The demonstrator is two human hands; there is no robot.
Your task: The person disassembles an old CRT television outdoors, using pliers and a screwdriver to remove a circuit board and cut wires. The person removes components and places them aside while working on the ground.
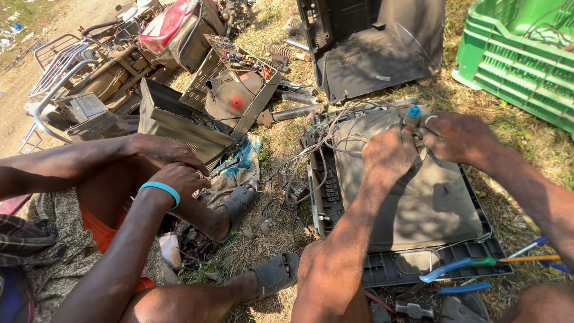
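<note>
The grey dismantled plastic television casing (412, 197) lies on grass at five o'clock. Above it, both hands, left (387, 157) and right (457, 136), close around a blue-capped small tool (412, 116). Blue-handled pliers (457, 267) rest nearby.

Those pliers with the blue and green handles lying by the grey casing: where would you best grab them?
Probably by the two handles: the pliers lie flat on the casing's dark lower edge, blue handle curving left and free. Come from above, fingers closing around both handles.
</note>
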